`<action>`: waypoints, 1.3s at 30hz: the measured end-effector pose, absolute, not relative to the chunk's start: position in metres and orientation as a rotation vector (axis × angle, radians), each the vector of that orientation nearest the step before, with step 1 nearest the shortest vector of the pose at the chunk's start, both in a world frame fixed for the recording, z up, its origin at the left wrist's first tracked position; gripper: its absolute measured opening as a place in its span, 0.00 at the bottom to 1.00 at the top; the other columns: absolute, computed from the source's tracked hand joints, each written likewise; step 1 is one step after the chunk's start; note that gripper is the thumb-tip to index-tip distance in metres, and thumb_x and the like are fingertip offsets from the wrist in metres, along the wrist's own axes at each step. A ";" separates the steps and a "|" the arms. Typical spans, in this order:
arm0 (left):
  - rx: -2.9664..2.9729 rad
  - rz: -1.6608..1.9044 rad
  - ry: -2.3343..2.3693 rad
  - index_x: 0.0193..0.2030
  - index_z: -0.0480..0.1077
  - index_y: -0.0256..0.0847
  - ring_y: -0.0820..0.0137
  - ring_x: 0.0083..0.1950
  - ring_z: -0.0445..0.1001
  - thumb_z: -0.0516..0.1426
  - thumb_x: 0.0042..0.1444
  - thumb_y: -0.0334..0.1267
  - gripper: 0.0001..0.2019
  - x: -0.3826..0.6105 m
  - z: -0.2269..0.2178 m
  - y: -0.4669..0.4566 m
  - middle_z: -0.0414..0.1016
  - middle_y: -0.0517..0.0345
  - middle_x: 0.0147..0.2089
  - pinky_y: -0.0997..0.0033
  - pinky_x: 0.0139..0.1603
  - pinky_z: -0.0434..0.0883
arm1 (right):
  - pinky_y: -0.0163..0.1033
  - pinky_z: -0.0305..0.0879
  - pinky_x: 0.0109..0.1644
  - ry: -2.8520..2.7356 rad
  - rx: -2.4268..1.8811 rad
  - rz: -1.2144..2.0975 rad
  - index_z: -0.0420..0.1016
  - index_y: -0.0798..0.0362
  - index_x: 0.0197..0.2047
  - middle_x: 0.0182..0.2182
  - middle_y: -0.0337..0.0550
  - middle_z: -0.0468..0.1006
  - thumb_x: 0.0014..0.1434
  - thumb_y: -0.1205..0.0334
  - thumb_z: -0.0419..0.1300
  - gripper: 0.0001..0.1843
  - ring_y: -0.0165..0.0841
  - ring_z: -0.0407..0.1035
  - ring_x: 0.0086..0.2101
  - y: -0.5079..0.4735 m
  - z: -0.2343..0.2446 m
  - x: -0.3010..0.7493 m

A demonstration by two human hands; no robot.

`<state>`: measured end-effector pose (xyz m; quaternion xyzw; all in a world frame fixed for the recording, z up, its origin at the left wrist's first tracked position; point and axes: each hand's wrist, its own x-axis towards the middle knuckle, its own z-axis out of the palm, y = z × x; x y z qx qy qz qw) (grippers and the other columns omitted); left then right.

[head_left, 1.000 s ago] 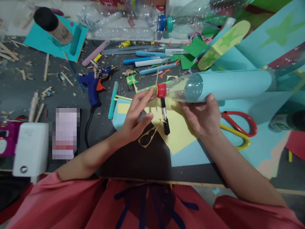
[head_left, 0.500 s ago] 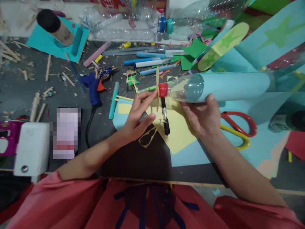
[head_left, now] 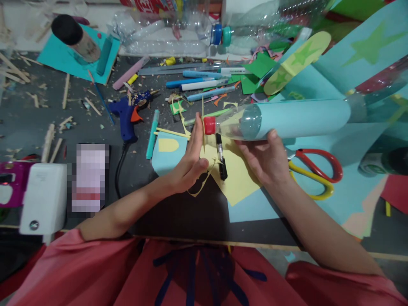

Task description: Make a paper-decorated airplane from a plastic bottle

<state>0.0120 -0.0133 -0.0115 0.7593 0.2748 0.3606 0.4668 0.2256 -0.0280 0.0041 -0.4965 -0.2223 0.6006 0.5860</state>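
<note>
Left hand [head_left: 191,163], now flattened open, presses yellow strip [head_left: 203,111] onto red cap [head_left: 209,126] at 9 o'clock end of bottle [head_left: 296,120] gripped by right hand [head_left: 266,163]; keep bottle steady.

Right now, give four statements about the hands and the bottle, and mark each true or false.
1. The right hand holds a bottle wrapped in light-blue paper. True.
2. The bottle's cap is green. False: it is red.
3. The left hand grips the glue gun. False: the hand is open beside the cap, and the glue gun lies apart on the table.
4. The scissors lie to the right of the right hand. True.
</note>
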 end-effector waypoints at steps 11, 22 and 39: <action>1.850 0.878 0.653 0.76 0.28 0.54 0.54 0.79 0.22 0.40 0.66 0.63 0.38 0.011 -0.013 -0.012 0.20 0.60 0.80 0.47 0.78 0.33 | 0.47 0.78 0.52 -0.458 -1.169 1.340 0.76 0.47 0.36 0.39 0.40 0.82 0.36 0.38 0.74 0.29 0.41 0.76 0.49 -0.030 0.003 0.218; 1.852 0.876 0.720 0.76 0.31 0.52 0.55 0.79 0.26 0.40 0.64 0.65 0.40 0.010 -0.007 -0.013 0.26 0.56 0.80 0.49 0.78 0.36 | 0.50 0.77 0.53 -0.462 -1.153 1.341 0.77 0.47 0.38 0.41 0.41 0.83 0.41 0.39 0.72 0.26 0.41 0.77 0.48 -0.030 0.000 0.219; 1.677 1.149 0.849 0.75 0.37 0.60 0.57 0.77 0.51 0.38 0.66 0.63 0.33 0.009 -0.017 -0.011 0.58 0.57 0.74 0.40 0.76 0.44 | 0.54 0.77 0.52 -0.534 -1.135 1.222 0.74 0.38 0.46 0.44 0.36 0.82 0.35 0.48 0.76 0.32 0.41 0.76 0.48 -0.031 0.008 0.214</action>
